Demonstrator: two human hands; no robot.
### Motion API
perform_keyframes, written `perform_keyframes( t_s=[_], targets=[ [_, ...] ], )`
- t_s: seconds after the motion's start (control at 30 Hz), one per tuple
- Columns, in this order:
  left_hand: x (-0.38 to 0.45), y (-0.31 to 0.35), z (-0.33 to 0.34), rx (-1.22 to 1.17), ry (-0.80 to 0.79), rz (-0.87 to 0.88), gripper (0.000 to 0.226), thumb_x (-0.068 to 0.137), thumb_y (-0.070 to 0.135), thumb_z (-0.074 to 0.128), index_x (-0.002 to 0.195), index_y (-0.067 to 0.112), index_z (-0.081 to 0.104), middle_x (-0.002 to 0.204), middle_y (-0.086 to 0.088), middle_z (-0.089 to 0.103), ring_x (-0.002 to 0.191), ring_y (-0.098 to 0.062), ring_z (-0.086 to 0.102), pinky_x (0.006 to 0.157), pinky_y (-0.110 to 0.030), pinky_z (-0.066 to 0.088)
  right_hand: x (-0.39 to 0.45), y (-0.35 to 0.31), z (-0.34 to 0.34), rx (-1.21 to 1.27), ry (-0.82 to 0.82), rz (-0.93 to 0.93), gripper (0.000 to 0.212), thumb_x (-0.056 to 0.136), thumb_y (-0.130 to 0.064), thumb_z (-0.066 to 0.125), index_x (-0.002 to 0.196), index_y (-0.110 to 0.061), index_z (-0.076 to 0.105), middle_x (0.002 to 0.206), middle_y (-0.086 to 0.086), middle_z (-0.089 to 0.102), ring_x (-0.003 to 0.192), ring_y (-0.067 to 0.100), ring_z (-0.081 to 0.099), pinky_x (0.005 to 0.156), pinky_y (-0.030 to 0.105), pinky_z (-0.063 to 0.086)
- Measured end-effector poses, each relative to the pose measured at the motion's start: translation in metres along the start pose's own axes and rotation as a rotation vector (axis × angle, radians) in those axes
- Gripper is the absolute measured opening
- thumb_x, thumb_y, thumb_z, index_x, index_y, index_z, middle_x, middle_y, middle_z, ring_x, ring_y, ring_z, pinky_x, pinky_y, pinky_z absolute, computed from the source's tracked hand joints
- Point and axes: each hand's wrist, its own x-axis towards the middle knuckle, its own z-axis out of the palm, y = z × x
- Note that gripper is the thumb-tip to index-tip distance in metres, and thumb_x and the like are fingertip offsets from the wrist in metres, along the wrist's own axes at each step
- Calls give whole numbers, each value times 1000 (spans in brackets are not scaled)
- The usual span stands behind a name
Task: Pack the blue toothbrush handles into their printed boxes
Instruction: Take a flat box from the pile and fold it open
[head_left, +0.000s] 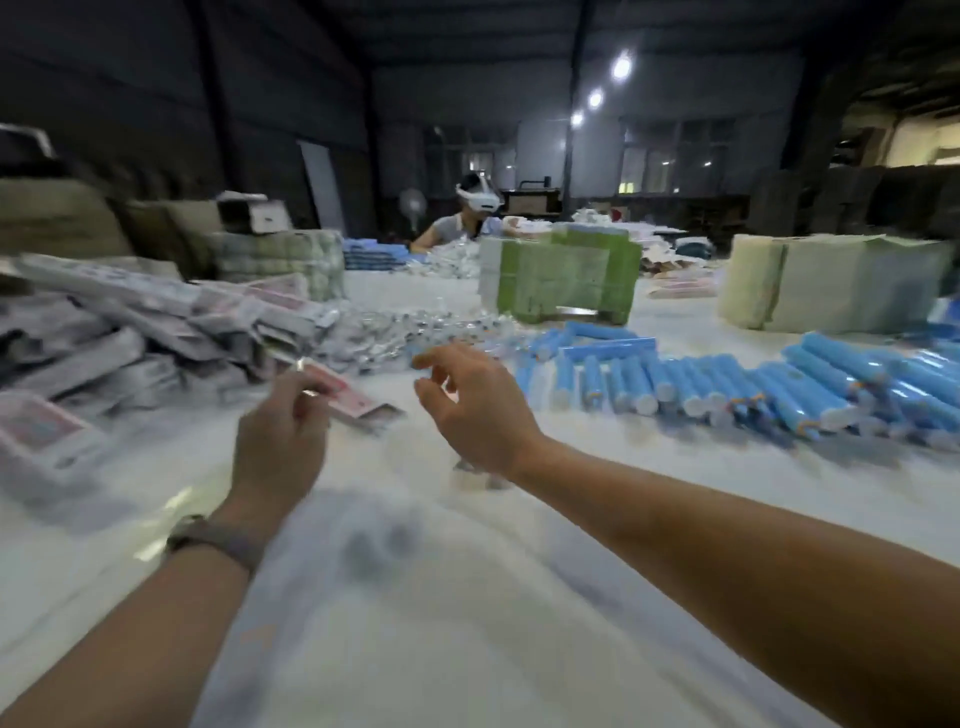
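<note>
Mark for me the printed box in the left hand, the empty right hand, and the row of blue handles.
printed box (358, 402), head view, on its pink printed face.
right hand (478, 410), head view, on the back of the hand.
blue handles (727, 384), head view, mid-row on one blue barrel.

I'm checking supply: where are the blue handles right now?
In the head view, the blue handles lie piled on the white table at the right, beyond the open right hand.

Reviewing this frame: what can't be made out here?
- Print on the box held by the left hand: motion blur.
- Left fingertips: behind the hand's back.
- Pile of boxes: smeared, uncountable.
- Blue handles: row cut by right edge.
- Right hand reaches open; target unclear.
</note>
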Motion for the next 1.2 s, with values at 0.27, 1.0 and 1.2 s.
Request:
perform_keyframes(
  t_s=[0.27,1.0,1.2],
  targets=[
    [9,-8,-9,53,97,-222,27,88,2,50,95,23,66,104,-5,67,104,-28,59,86,-39,49,18,-27,117,-115,-206,-74,40,95,-29,53,135,-23,49,135,3,55,123,26,45,98,39,39],
    [51,48,-78,96,-561,-394,23,84,32,59,106,34,61,92,-2,68,70,-18,71,55,-27,57,16,-21,118,-151,-145,-206,86,83,-38,69,151,-30,16,144,5,43,124,29,42,96,41,43],
    [44,60,-54,-396,-511,-313,50,72,72,53,114,46,59,105,8,73,83,-8,70,77,-38,46,19,-16,109,87,80,57,48,88,-46,61,126,-22,44,119,-5,55,113,20,48,79,34,39]
  ],
)
